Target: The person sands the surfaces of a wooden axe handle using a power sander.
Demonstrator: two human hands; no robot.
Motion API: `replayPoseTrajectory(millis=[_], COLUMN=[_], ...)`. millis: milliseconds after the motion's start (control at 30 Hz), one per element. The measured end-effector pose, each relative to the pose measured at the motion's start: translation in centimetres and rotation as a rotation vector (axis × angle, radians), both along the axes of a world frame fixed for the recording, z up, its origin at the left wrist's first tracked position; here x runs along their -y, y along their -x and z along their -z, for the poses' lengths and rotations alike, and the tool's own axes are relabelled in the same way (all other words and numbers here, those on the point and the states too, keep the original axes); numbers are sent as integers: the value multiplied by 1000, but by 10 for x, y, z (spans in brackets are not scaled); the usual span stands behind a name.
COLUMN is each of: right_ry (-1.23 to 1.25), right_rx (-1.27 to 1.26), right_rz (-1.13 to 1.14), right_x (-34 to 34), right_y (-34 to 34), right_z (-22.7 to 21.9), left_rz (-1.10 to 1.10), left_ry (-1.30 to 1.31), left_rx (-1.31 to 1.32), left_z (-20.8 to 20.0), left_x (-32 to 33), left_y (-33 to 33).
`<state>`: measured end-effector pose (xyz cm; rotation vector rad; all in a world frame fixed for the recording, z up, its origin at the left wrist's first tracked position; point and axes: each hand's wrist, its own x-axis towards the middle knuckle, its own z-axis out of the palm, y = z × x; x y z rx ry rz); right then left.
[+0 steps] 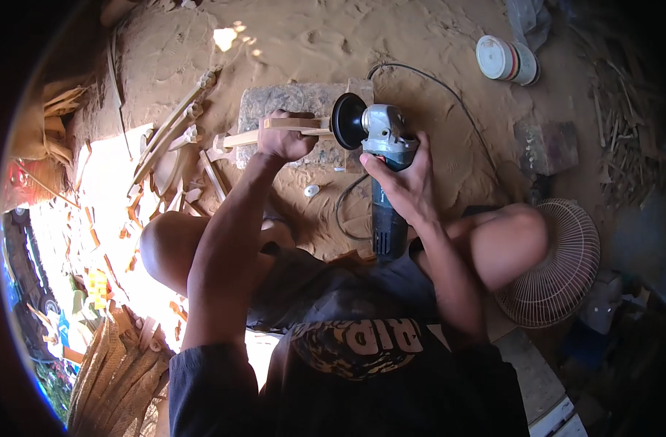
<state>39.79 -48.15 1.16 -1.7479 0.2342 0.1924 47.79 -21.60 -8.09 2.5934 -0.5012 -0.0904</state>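
Observation:
My left hand (289,138) is closed round a pale wooden piece (240,139), which sticks out on both sides of the fist. The piece looks forked or two-layered toward its right end; the fingers cover its middle. In my right hand (413,180) is an angle grinder (388,222) with a blue-black body and a silver head, held upright. Its round black disc (347,121) faces left, at the right end of the wood. I cannot tell whether the two touch. Beneath them lies a worn flat block (264,102) on the sandy ground.
A black cord (449,89) loops over the sand on the right. Wooden sticks and offcuts (174,131) are heaped at the left. A round wire fan guard (559,269) stands by my right knee. A white tub (500,60) lies at the far right, beyond a dark block (548,147).

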Motion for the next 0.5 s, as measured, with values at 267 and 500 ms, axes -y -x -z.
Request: replayPoseTrajectory(millis=[267, 500], right_ry=[60, 4], right_rx=[56, -21], right_rz=[56, -7], right_x=[0, -1], right_y=[4, 6], right_z=[5, -2], left_rz=[-27, -40], left_ry=[13, 66], left_rx=[-38, -12], left_z=[-4, -2], left_x=[4, 8], left_y=[-1, -4])
